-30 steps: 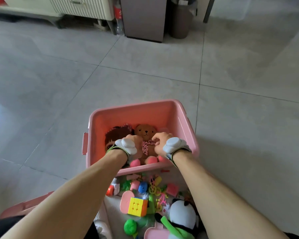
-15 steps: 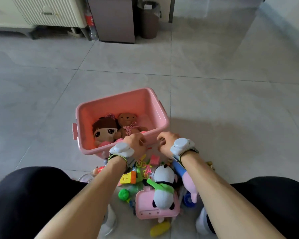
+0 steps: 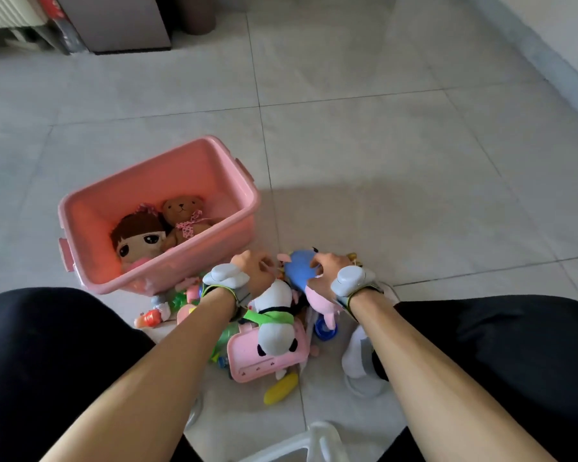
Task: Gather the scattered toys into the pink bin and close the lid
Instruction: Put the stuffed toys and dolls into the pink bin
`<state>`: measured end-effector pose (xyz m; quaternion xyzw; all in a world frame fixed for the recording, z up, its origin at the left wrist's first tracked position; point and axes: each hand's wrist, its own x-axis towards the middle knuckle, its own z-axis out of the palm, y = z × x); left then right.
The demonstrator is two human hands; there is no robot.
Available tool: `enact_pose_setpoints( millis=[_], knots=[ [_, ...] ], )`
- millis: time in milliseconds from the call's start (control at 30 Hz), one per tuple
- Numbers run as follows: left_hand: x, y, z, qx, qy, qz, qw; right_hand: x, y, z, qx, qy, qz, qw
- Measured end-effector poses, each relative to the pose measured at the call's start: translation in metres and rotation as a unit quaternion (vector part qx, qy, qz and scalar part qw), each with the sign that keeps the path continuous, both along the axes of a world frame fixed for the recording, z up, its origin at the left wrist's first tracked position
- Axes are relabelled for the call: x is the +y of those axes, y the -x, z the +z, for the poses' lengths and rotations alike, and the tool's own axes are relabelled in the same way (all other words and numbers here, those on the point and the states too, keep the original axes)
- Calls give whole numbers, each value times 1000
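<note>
The pink bin [image 3: 90,208] stands open on the floor, left of centre, with a doll [image 3: 137,238] and a brown teddy bear [image 3: 182,216] inside. A heap of toys lies just in front of it: a panda plush [image 3: 276,325], a pink toy case [image 3: 264,361], a yellow banana [image 3: 281,390] and several small pieces. My right hand [image 3: 327,266] rests on a blue and pink plush [image 3: 299,266], fingers curled over its blue part. My left hand [image 3: 254,268] is down among the small toys by the bin's near wall; what it holds is hidden.
My two dark-clothed knees flank the heap at lower left and lower right. A white sock or shoe [image 3: 359,361] lies right of the toys. A clear plastic edge [image 3: 314,441] shows at the bottom. A cabinet [image 3: 121,21] stands far back.
Both hands have come out of the bin and dropped onto the toy heap in front of it. The right hand now lies on the blue and pink plush. The view has tilted down.
</note>
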<state>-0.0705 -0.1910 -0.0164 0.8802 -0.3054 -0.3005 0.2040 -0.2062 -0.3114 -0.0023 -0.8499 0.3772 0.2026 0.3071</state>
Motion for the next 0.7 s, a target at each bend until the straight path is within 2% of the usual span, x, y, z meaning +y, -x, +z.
enact_pose_setpoints(
  millis=[67, 133, 200, 400, 700],
  knots=[
    [-14, 8, -4, 134, 24, 48, 989, -8, 9, -17, 6, 1, -22, 1000],
    [-24, 12, -3, 243, 37, 126, 961, -10, 18, -36, 2, 5, -37, 999],
    [-32, 13, -9, 262, 53, 172, 948, -10, 23, -52, 24, 8, -34, 999],
    [-43, 21, -32, 264, 14, 180, 947, -15, 29, -100, 57, 39, -36, 997],
    [-53, 25, -47, 306, 2, 186, 934, -11, 5, -131, 99, 18, -67, 993]
  ],
)
